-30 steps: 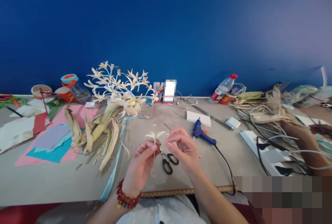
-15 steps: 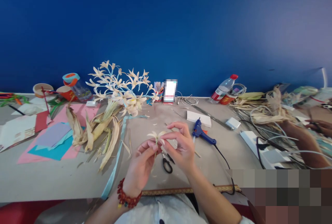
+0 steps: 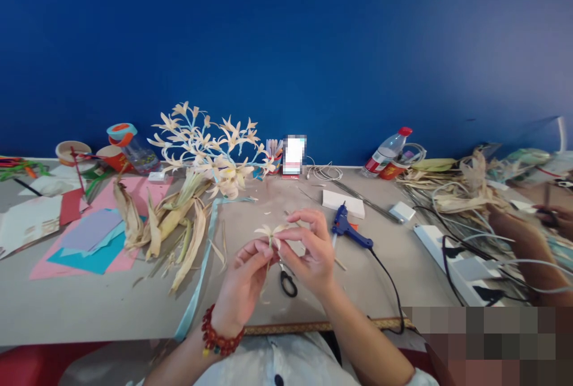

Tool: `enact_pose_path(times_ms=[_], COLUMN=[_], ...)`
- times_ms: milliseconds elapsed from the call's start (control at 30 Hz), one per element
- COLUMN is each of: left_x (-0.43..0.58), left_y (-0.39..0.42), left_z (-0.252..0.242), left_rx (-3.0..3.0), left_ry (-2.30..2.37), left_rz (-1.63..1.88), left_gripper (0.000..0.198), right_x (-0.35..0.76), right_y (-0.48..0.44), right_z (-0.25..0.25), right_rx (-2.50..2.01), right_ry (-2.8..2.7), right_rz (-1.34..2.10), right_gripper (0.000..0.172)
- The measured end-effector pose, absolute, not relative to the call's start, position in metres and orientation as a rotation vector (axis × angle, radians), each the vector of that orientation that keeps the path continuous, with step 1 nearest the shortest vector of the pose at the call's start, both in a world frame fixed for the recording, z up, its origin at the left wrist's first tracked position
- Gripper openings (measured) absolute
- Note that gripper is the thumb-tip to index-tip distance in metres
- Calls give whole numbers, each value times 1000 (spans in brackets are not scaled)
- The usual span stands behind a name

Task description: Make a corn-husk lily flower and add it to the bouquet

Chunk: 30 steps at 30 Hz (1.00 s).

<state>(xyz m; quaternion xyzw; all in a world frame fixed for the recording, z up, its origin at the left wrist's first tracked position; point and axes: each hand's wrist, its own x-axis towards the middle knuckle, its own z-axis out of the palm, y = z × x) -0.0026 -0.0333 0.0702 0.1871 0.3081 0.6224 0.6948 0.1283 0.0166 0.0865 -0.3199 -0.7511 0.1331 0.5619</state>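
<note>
Between both hands, low over the table, is a small pale flower (image 3: pixel 270 232) with narrow petals that look like corn husk. My left hand (image 3: pixel 248 263), with a red bead bracelet at the wrist, pinches its stem just under the petals. The thumb and fingertips of my right hand (image 3: pixel 311 249) close on a petal at its right side. Partly hidden beneath the hands lie scissors (image 3: pixel 289 284) with black handles. To the right of my right hand rests a blue glue gun (image 3: pixel 349 228) on its stand, its cord running toward the table's front edge.
Many similar flowers on pale blue stems form a bunch (image 3: pixel 215 153) at the back. Corn husks (image 3: pixel 188 225), coloured paper (image 3: pixel 92 237) and a light blue ribbon (image 3: pixel 197 296) lie left. A bottle (image 3: pixel 387 152), power strip (image 3: pixel 441 255) and another person's arm (image 3: pixel 528 243) are right.
My hands keep nearly the same hold on the flower, with only slight finger movement. At the far right, the other person's hand has shifted a little.
</note>
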Motion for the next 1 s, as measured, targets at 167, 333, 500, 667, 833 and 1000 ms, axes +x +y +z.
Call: enact_pose_path(times_ms=[167,333,500,667,833,1000], left_x=[-2,-2,-1,-2,-2,-1], left_y=[-33,-34,-32,-31,-33,-33], left_z=[72,71,69,68,69,67], left_rx=[417,438,446,446,441,448], left_ry=[696,681,669,659,662,662], left_rz=[1376,1378,1383,1380,1382,1393], left_gripper=[12,12,12,12,13,12], right_x=[129,130,130,130,132,131], right_y=[18,19,20,20,21,21], right_z=[88,89,88,89,90,90], right_rx=[-716,-687,-683,-662,-668,-668], right_ry=[-1807,-1838,-1839,-1853,-1867,-1861], right_rz=[217,176,154,126,117,109], right_gripper=[15,18,20,22,21,20])
